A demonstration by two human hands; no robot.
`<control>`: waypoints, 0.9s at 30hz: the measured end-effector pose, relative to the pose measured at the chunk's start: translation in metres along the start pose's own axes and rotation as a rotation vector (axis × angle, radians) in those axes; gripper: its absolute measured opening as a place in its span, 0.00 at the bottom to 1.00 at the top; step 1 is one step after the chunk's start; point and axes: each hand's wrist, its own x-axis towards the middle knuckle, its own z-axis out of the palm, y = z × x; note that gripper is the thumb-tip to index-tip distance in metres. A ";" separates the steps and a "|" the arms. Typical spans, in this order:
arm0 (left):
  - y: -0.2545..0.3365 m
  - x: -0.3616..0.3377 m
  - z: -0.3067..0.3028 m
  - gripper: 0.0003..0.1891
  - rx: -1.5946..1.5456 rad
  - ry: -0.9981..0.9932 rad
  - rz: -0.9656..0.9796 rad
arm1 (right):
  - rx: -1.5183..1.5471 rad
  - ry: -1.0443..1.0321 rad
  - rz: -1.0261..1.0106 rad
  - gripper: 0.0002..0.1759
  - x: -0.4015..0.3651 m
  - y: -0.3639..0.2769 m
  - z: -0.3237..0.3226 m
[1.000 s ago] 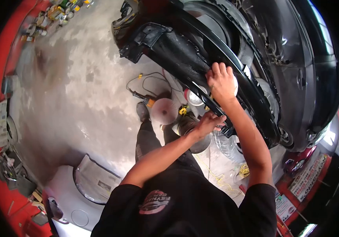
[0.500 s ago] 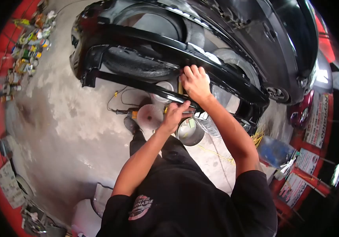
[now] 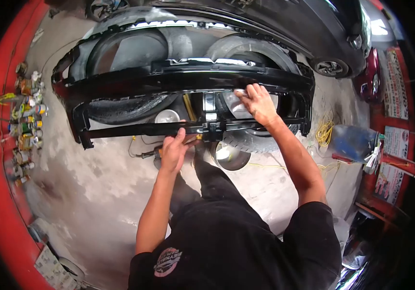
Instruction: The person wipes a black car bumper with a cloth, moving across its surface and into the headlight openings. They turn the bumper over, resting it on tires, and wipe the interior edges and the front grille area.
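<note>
A black car bumper [image 3: 188, 81] spans the view in front of me, its long upper and lower bars running from left to right. My left hand [image 3: 173, 153] holds the lower bar near its middle, with the thumb over the top. At the lower edge of the upper bar is my right hand [image 3: 259, 104], its fingers curled together against the part. Something pale shows at those fingertips, but I cannot tell what it is. Tyres [image 3: 130, 108] show through the openings of the bumper.
Beneath the lower bar, a bucket [image 3: 234, 162] and a corded power tool [image 3: 155, 152] are on the concrete floor. A dark car [image 3: 285, 24] stands behind the bumper. Cans and bottles [image 3: 28, 125] line the left wall; a yellow cord [image 3: 324, 133] lies coiled at right.
The bumper, slanted in the earlier view, now runs nearly level across it. My left hand has shifted left along the lower bar, farther from my right hand.
</note>
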 end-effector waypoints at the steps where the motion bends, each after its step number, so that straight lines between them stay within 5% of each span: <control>1: 0.001 0.000 -0.002 0.25 0.005 -0.012 -0.013 | 0.044 0.020 0.024 0.26 -0.011 0.010 0.003; 5: -0.002 0.001 0.001 0.27 0.035 -0.005 -0.026 | 0.177 0.048 0.204 0.21 -0.046 0.042 0.002; 6: -0.002 0.000 -0.002 0.28 0.033 -0.010 -0.020 | 0.704 -0.012 0.721 0.20 -0.054 0.045 0.012; 7: -0.001 0.001 0.000 0.27 0.044 0.001 -0.031 | 0.714 0.020 0.759 0.20 -0.066 0.054 0.009; 8: -0.004 -0.003 0.003 0.27 0.054 0.018 -0.038 | 0.608 0.180 0.572 0.18 -0.077 0.065 0.004; 12: -0.010 -0.011 0.018 0.24 0.058 0.036 0.028 | 0.977 0.158 0.816 0.17 -0.077 0.062 -0.038; 14: -0.023 -0.013 0.033 0.25 0.060 0.059 -0.031 | 0.831 0.124 0.382 0.22 -0.060 0.049 -0.053; 16: -0.034 -0.010 0.044 0.27 0.057 0.049 -0.071 | 1.177 -0.086 0.257 0.25 -0.039 0.029 -0.042; 18: -0.038 -0.008 0.063 0.27 0.003 0.075 -0.036 | 0.860 -0.334 -0.045 0.19 -0.023 0.016 -0.027; 24: -0.042 -0.006 0.062 0.26 0.022 0.108 0.016 | 1.010 -0.776 0.081 0.17 -0.003 0.057 -0.017; 27: -0.041 -0.006 0.063 0.25 0.026 0.124 0.007 | 0.569 -0.781 0.214 0.11 -0.018 0.101 -0.036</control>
